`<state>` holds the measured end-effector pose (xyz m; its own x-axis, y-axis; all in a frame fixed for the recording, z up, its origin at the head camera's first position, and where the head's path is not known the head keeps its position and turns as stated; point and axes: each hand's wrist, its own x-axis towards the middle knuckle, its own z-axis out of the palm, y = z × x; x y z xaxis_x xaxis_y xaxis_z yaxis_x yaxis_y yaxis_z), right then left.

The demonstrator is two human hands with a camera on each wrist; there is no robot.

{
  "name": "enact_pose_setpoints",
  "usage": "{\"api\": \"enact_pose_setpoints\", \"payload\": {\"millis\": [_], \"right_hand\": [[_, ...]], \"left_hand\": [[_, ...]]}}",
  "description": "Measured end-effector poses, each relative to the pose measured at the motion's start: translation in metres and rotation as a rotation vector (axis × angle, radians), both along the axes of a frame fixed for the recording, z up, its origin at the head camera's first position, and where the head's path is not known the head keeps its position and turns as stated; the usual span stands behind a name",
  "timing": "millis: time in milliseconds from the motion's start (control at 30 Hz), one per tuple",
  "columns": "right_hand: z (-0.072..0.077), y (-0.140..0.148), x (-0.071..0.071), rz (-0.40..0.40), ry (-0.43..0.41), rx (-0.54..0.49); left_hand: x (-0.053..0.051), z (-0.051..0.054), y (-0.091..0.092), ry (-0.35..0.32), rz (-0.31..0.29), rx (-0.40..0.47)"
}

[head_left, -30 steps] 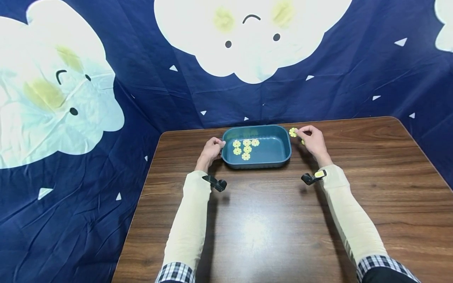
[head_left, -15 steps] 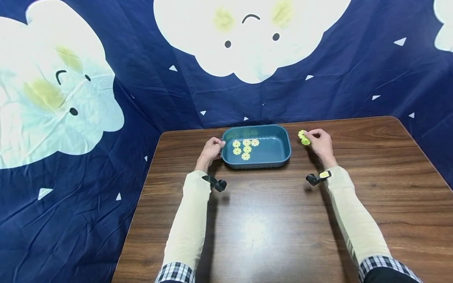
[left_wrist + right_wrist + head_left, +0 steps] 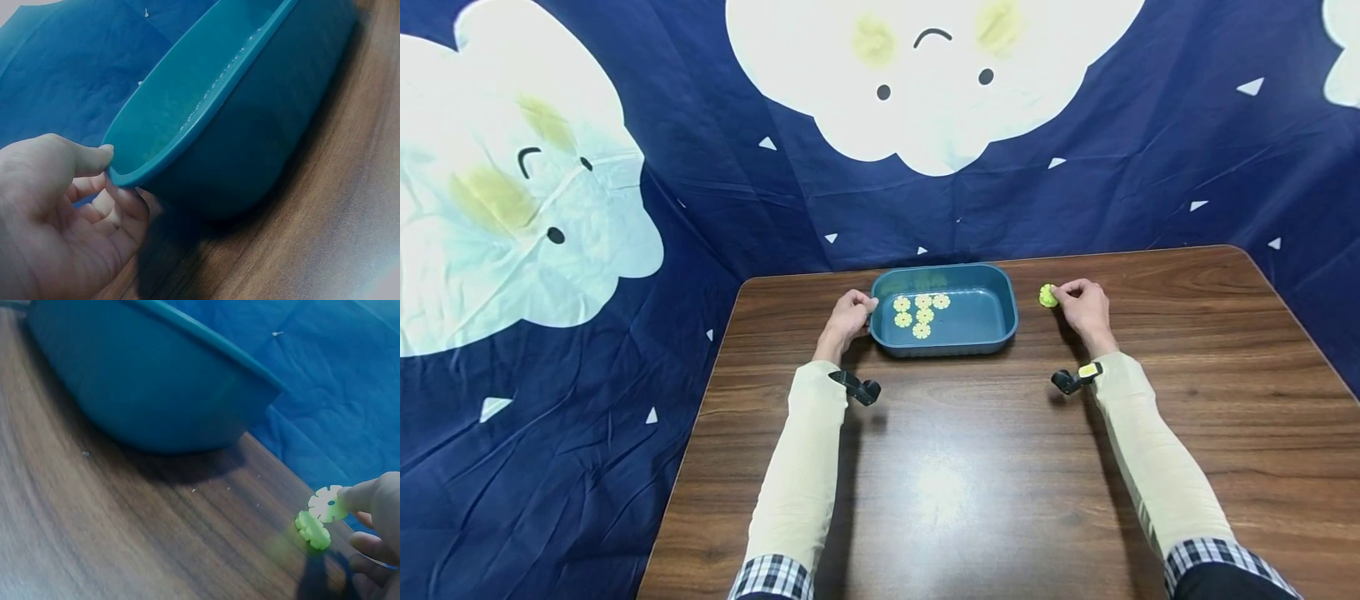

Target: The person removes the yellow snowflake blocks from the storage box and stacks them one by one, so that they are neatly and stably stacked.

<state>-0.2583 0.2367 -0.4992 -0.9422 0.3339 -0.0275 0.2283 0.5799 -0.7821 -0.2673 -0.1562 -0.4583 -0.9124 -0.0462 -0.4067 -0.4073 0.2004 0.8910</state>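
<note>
A blue-green rectangular bin [image 3: 951, 349] stands near the table's back edge. My left hand [image 3: 850, 316] grips the rim at its left end; in the left wrist view the thumb [image 3: 94, 160] lies on top with fingers curled below. Several yellow flower-shaped notched discs [image 3: 922, 315] lie on the bin floor, toward its left half. To the right of the bin, my right hand [image 3: 1086, 310] pinches a flower-shaped disc [image 3: 326, 505] by its edge. Just under that disc, touching or nearly so, a yellow-green disc or small stack [image 3: 312, 530] rests on the table.
The brown wooden table [image 3: 955, 467] extends toward me in front of the bin. A dark blue cloth [image 3: 865, 208] with white cloud shapes hangs behind the table and on its left. Each sleeve carries a small black camera [image 3: 855, 389].
My right hand has moved right and slightly toward me with its disc, from beside the bin's rim to the disc on the table. The left hand and bin stay put.
</note>
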Motion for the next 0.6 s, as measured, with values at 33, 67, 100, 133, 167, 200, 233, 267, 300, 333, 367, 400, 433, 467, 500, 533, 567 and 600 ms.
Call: {"api": "enact_pose_setpoints", "payload": {"millis": [33,67,100,133,167,200,233,267,300,333,367,400,433,467,500,533,567,600], "right_hand": [[-0.0007,0.0000,-0.0001,0.002,0.002,0.007],[-0.0013,-0.0002,-0.0001,0.003,0.008,0.013],[-0.0020,-0.0001,-0.0002,0.005,0.016,0.021],[-0.0024,-0.0003,-0.0002,0.008,0.026,0.030],[-0.0029,-0.0003,-0.0003,0.010,0.038,0.040],[-0.0035,-0.0002,-0.0004,0.014,0.049,0.048],[-0.0040,-0.0001,-0.0004,0.017,0.056,0.059],[-0.0044,0.0002,-0.0004,0.019,0.059,0.069],[-0.0048,0.0006,-0.0003,0.023,0.059,0.078],[-0.0051,0.0006,-0.0002,0.025,0.055,0.085],[-0.0053,0.0007,0.0000,0.027,0.046,0.092],[-0.0056,0.0008,0.0001,0.028,0.034,0.098],[-0.0059,0.0009,0.0000,0.027,0.020,0.103],[-0.0061,0.0009,0.0000,0.026,0.009,0.107],[-0.0064,0.0008,0.0000,0.026,-0.001,0.112],[-0.0067,0.0009,-0.0002,0.026,-0.009,0.117],[-0.0067,0.0008,-0.0002,0.025,-0.014,0.121],[-0.0071,0.0010,-0.0004,0.026,-0.016,0.125]], "left_hand": [[-0.0001,-0.0002,0.0002,0.000,0.001,0.001],[-0.0002,-0.0004,0.0003,0.001,0.002,0.002],[-0.0003,-0.0005,0.0004,0.001,0.002,0.005],[-0.0003,-0.0004,0.0004,0.001,0.001,0.004],[-0.0001,-0.0002,0.0005,0.002,0.002,0.004],[0.0000,0.0000,0.0006,0.002,0.003,0.003],[0.0002,0.0002,0.0007,0.002,0.003,0.002],[0.0006,0.0005,0.0009,0.003,0.002,0.001],[0.0009,0.0008,0.0010,0.003,0.003,0.001],[0.0012,0.0012,0.0011,0.003,0.004,-0.002],[0.0017,0.0017,0.0013,0.003,0.006,-0.002],[0.0021,0.0021,0.0014,0.003,0.005,-0.003],[0.0025,0.0025,0.0016,0.003,0.004,-0.004],[0.0028,0.0030,0.0016,0.002,0.004,-0.004],[0.0031,0.0033,0.0017,0.001,0.003,-0.005],[0.0033,0.0037,0.0017,0.002,0.000,-0.007],[0.0036,0.0041,0.0018,0.001,-0.002,-0.007],[0.0036,0.0044,0.0017,0.002,-0.004,-0.010]]}}
